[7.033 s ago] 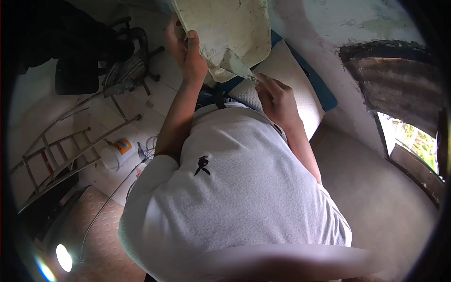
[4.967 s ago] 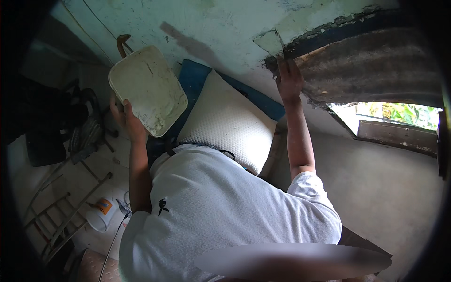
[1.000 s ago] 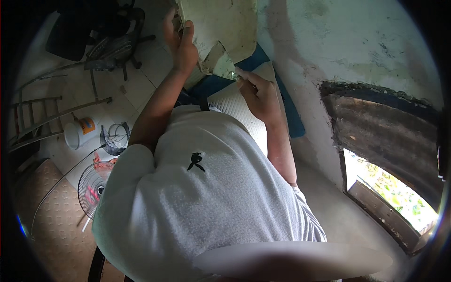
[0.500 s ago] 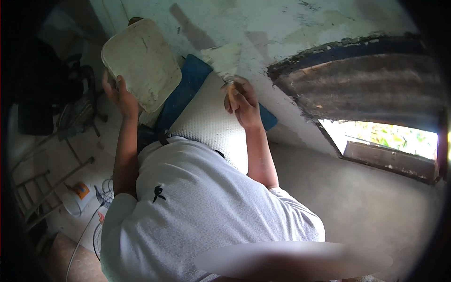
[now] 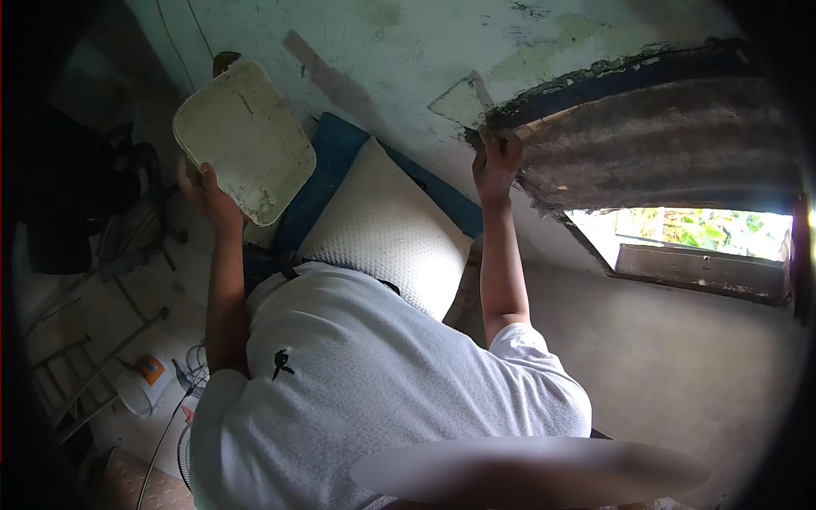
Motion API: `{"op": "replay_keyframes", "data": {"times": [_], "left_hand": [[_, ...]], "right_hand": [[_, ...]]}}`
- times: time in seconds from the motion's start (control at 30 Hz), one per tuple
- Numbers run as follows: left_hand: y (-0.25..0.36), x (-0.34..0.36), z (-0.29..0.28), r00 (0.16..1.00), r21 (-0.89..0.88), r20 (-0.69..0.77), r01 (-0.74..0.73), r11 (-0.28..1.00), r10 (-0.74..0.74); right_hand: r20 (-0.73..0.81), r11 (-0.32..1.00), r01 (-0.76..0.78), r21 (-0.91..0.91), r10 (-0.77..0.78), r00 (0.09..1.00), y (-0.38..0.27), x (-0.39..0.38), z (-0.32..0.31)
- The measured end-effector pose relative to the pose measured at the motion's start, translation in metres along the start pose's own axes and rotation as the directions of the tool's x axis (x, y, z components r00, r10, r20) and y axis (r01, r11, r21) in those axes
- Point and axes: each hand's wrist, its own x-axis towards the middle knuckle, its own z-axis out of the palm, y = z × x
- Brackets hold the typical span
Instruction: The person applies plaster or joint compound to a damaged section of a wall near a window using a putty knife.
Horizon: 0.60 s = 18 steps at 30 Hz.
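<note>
My left hand (image 5: 211, 204) grips the lower left edge of a pale, square plastic lid (image 5: 242, 136) with rounded corners. Whitish paste is smeared over the lid, thickest toward its lower corner. On the right, my right hand (image 5: 497, 166) is closed round the handle of a putty knife (image 5: 463, 102). Its wide triangular blade lies at the wall (image 5: 399, 59), just left of the dark, rough edge of an opening. My fingers mostly hide the handle. Bare patches and darker streaks mark the pale green wall.
A white textured cushion (image 5: 387, 234) and a blue panel (image 5: 340, 140) lie between my arms. Brown corrugated sheeting (image 5: 663, 157) covers much of the window opening, with a wooden ledge (image 5: 697, 272) below. A white bucket (image 5: 140, 387) and a metal ladder (image 5: 110, 361) stand at left.
My right hand has carried the putty knife rightward and up, from in front of the cushion to the wall beside the opening. The lid has shifted slightly left and down.
</note>
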Motion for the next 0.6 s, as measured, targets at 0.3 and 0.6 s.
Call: {"op": "replay_keyframes", "data": {"times": [0.3, 0.6], "left_hand": [[0.003, 0.001, 0.000, 0.999, 0.065, 0.011, -0.036, 0.997, 0.035], [-0.014, 0.004, -0.005, 1.000, -0.004, 0.019, -0.023, 1.000, 0.023]], "right_hand": [[-0.043, 0.996, 0.010, -0.093, -0.015, 0.999, 0.020, 0.009, 0.003], [0.044, 0.992, 0.045, -0.115, -0.040, 0.998, 0.036, 0.007, -0.002]]}}
